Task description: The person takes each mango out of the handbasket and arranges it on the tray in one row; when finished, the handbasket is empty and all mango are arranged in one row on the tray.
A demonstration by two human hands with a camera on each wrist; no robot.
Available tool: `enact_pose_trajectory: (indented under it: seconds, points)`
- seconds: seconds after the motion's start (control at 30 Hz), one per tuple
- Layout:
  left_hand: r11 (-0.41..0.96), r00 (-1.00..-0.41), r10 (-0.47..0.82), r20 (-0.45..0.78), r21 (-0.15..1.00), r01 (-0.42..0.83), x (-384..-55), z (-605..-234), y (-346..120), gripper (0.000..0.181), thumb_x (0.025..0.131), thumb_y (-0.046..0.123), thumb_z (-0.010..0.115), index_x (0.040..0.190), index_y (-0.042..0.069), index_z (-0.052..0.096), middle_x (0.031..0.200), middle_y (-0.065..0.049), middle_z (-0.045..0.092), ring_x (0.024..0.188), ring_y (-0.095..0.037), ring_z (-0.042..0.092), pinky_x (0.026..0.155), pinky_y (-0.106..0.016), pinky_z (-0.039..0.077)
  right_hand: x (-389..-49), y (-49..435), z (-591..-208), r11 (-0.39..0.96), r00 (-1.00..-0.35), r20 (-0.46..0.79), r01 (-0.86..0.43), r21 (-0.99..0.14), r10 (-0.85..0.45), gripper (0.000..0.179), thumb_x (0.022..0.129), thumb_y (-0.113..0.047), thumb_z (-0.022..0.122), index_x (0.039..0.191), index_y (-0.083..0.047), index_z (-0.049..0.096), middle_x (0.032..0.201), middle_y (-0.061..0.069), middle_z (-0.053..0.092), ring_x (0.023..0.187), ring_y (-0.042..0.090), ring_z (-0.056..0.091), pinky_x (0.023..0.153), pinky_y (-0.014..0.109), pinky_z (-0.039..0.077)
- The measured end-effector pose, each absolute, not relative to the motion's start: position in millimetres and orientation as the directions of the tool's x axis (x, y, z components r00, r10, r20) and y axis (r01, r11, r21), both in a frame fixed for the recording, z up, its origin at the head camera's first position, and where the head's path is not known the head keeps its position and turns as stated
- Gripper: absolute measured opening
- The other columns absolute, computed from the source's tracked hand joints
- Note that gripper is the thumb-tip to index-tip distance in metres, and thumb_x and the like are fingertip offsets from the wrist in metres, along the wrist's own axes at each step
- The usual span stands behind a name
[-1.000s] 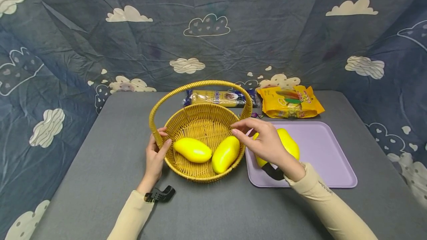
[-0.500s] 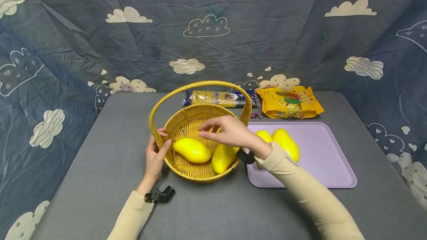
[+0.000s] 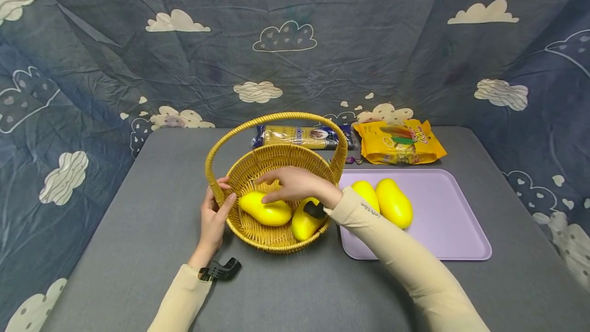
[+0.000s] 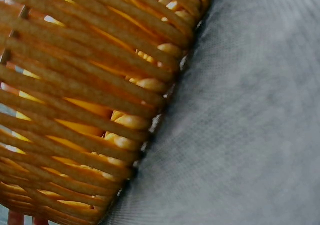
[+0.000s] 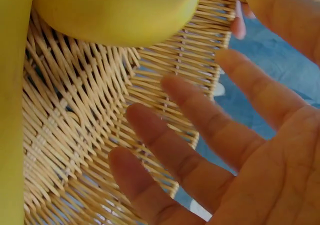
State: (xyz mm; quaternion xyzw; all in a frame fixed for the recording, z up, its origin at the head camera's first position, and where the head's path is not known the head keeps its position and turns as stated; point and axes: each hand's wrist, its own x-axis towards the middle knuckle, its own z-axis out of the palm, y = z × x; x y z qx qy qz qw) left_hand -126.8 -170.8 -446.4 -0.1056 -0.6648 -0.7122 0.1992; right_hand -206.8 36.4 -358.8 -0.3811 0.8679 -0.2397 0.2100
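A yellow wicker basket [image 3: 282, 153] with a tall arched handle stands on the table. Inside it lie two mangoes, the left mango [image 3: 272, 215] and the right mango [image 3: 302, 225]. My left hand [image 3: 213, 227] holds the basket's left rim by the handle's foot, thumb on the near side. Over the basket reaches my right hand [image 3: 297, 184], its thumb above the left mango. In the right wrist view its fingers [image 5: 212, 127] are spread and apart from the mango [image 5: 120, 15]. The left wrist view shows mostly basket wall [image 4: 85, 85], with fingertips at the lower left.
To the right is a lilac tray [image 3: 454, 219] bearing two more mangoes [image 3: 394, 204], one partly behind my right sleeve. Behind the basket lies a pasta packet [image 3: 297, 136]. A yellow snack bag [image 3: 398, 142] stands back right, near a small purple wrapped item [image 3: 351, 160].
My right hand has moved left from over the tray's left edge to above the left mango in the basket. My left hand and the mangoes have stayed put.
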Motion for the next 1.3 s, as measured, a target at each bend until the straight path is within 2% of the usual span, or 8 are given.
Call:
enact_pose_trajectory:
  seconds: [0.17,0.33,0.67,0.77,1.03,1.3]
  points:
    - [-0.048,-0.896,-0.143,0.421,0.901,0.431,-127,-447,-171,0.022,0.09,-0.009,0.054,0.109,-0.017,0.045,0.131,-0.028,0.042,0.125,-0.029,0.038,0.097,-0.026,0.032,-208,27,-364,0.649,-0.633,-0.249,-0.541,-0.535,-0.733,0.061,0.085,-0.037,0.07,0.14,-0.022,0.047,0.14,0.003,0.048,0.123,0.023,0.047,0.098,0.039,0.037]
    - [-0.048,-0.897,-0.145,0.418,0.902,0.428,-130,-453,-173,0.021,0.09,-0.01,0.054,0.108,-0.017,0.045,0.132,-0.028,0.041,0.125,-0.032,0.037,0.097,-0.027,0.032,-209,22,-366,0.664,-0.627,-0.281,-0.536,-0.521,-0.727,0.065,0.085,-0.035,0.072,0.142,-0.021,0.045,0.139,0.005,0.048,0.124,0.024,0.046,0.1,0.039,0.036]
    - [-0.066,-0.897,-0.161,0.412,0.902,0.427,-139,-472,-178,0.023,0.09,-0.006,0.056,0.11,-0.014,0.047,0.133,-0.023,0.043,0.126,-0.028,0.038,0.099,-0.027,0.031,-210,20,-372,0.659,-0.604,-0.314,-0.513,-0.55,-0.732,0.07,0.085,-0.037,0.071,0.144,-0.017,0.041,0.135,0.011,0.051,0.116,0.026,0.052,0.095,0.039,0.04]
    - [-0.069,-0.898,-0.161,0.41,0.903,0.424,-139,-471,-177,0.023,0.09,-0.008,0.056,0.11,-0.015,0.047,0.132,-0.024,0.043,0.126,-0.029,0.038,0.099,-0.027,0.032,-209,18,-373,0.652,-0.588,-0.325,-0.512,-0.56,-0.741,0.071,0.085,-0.038,0.071,0.145,-0.016,0.039,0.136,0.011,0.05,0.114,0.025,0.053,0.095,0.039,0.04]
    - [-0.062,-0.898,-0.158,0.41,0.904,0.423,-131,-456,-173,0.022,0.089,-0.011,0.053,0.108,-0.018,0.044,0.13,-0.029,0.042,0.125,-0.034,0.037,0.098,-0.027,0.033,-206,16,-376,0.638,-0.555,-0.339,-0.534,-0.555,-0.76,0.067,0.086,-0.028,0.071,0.144,-0.015,0.04,0.142,0.01,0.045,0.127,0.027,0.042,0.104,0.04,0.03]
    - [-0.052,-0.895,-0.157,0.416,0.902,0.429,-127,-446,-170,0.022,0.09,-0.01,0.054,0.108,-0.019,0.043,0.131,-0.03,0.041,0.126,-0.032,0.038,0.098,-0.026,0.032,-206,16,-377,0.649,-0.55,-0.36,-0.534,-0.541,-0.753,0.067,0.086,-0.026,0.071,0.145,-0.018,0.039,0.141,0.011,0.045,0.127,0.027,0.042,0.105,0.039,0.03]
